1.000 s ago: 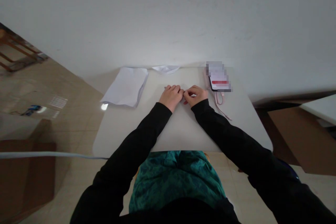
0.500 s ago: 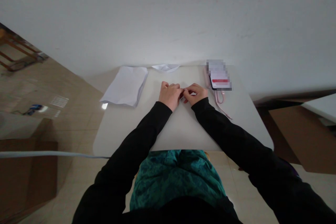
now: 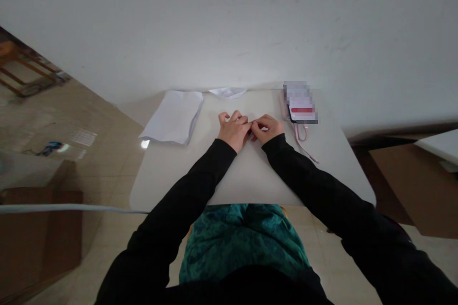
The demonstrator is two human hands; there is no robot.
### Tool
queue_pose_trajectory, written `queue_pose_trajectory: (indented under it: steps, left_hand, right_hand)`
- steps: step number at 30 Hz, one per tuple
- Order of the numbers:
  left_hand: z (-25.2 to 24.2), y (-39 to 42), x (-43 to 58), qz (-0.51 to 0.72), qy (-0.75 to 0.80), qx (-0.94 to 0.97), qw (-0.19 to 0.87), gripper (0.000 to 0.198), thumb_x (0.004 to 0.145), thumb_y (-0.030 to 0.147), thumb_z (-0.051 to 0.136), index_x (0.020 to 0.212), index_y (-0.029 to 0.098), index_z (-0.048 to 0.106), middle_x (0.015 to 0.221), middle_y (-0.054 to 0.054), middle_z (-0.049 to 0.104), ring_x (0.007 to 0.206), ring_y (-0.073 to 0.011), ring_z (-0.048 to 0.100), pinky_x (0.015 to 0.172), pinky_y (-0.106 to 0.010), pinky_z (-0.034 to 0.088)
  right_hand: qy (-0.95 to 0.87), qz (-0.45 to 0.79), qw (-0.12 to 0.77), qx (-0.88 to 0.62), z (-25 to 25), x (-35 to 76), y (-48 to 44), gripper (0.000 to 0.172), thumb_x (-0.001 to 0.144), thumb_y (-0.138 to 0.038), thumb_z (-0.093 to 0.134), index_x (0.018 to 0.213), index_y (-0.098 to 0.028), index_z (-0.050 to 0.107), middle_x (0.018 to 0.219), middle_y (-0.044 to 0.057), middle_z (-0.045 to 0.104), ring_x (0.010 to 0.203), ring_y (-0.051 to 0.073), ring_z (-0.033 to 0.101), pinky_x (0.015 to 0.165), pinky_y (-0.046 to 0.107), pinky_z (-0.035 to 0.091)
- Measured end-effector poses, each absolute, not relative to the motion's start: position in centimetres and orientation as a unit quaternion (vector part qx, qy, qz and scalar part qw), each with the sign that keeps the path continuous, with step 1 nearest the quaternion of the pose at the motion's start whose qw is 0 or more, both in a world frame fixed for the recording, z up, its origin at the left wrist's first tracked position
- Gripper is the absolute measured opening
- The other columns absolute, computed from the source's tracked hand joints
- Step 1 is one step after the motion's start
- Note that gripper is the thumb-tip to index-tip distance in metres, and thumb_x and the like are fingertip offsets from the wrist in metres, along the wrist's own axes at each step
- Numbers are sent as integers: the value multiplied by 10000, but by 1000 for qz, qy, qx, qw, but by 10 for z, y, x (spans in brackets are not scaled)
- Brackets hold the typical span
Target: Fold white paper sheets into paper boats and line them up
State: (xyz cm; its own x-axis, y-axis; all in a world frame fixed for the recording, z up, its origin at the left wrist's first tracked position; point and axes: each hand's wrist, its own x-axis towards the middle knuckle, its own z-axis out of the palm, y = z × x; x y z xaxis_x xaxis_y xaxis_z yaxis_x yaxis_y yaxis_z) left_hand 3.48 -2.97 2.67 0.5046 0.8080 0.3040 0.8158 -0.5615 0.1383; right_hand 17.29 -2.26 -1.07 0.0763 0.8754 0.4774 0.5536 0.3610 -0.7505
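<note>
Small paper piece (image 3: pixel 264 129), mostly hidden, pinched between fingers (image 3: pixel 243 120) of left hand (image 3: pixel 234 131) and right hand (image 3: pixel 267 129)

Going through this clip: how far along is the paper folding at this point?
Done, it seems: a folded paper shape sits at the far edge of the table. In hand: the left hand and right hand meet over something small, mostly hidden by the fingers. Still left: a paper stack lies flat, apparently unfolded, though its sheets can't be counted.
</note>
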Motion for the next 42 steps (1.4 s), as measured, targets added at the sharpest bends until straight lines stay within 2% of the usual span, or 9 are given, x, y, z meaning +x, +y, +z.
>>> queue_pose_trajectory:
  steps: [4, 7, 12, 19, 25, 32, 37, 42]
  left_hand:
    - [21, -26, 24, -196, -489, -850, -11, 112, 873, 242, 548, 856, 248, 659, 909, -30, 703, 1066, -233, 480, 893, -524, 179]
    - [16, -21, 13, -211, -510, -833, -35, 86, 847, 300, 605, 843, 235, 661, 915, -19, 710, 1037, -220, 509, 922, -510, 176]
    - [22, -19, 10, -188, -522, -831, -32, 26, 785, 249, 670, 786, 227, 685, 1040, -31, 664, 1096, -247, 460, 896, -486, 215]
    - [36, -26, 13, -183, -562, -806, -1, 88, 760, 263, 697, 681, 229, 680, 1026, -54, 649, 1131, -305, 393, 900, -548, 198]
    - [31, -25, 9, -157, -594, -789, -16, 43, 778, 235, 666, 739, 226, 682, 1124, -54, 601, 1165, -312, 363, 902, -541, 221]
    - [34, -26, 6, -168, -606, -777, -13, 96, 741, 309, 717, 702, 227, 689, 1230, -66, 548, 1180, -347, 323, 902, -589, 214]
    - [32, -27, 5, -166, -591, -789, -9, 15, 748, 251, 698, 742, 237, 700, 1324, -49, 498, 1214, -338, 305, 934, -584, 217]
    - [36, -28, 7, -149, -581, -800, -14, 58, 767, 208, 655, 744, 229, 703, 1312, -50, 508, 1233, -334, 316, 950, -573, 226]
  right_hand:
    - [-657, 140, 497, -549, -14, 176, -19, 224, 734, -194, 553, 576, -171, 711, 573, -2, 597, 469, 88, 546, 520, 231, 437]
    - [-654, 150, 485, -560, -14, 178, -18, 220, 728, -188, 552, 593, -171, 724, 576, -1, 605, 472, 91, 553, 510, 230, 440]
    - [-656, 177, 474, -560, -9, 176, -24, 215, 742, -203, 546, 652, -168, 738, 640, 12, 630, 481, 86, 549, 490, 220, 446]
    - [-657, 180, 473, -559, -3, 172, -29, 225, 750, -201, 532, 639, -168, 725, 651, 14, 623, 474, 81, 539, 484, 216, 457]
    - [-664, 180, 462, -559, -5, 172, -28, 214, 743, -201, 538, 627, -167, 715, 648, 17, 609, 480, 85, 525, 495, 230, 454]
    - [-672, 175, 467, -547, -7, 172, -27, 232, 750, -211, 527, 623, -160, 714, 649, 23, 605, 479, 88, 515, 489, 238, 443]
    - [-669, 167, 463, -557, -6, 172, -27, 218, 743, -214, 536, 619, -169, 710, 649, 20, 612, 477, 88, 517, 491, 237, 448]
    - [-693, 169, 425, -557, -1, 173, -27, 158, 699, -206, 563, 640, -162, 703, 623, 15, 629, 490, 92, 545, 510, 226, 451]
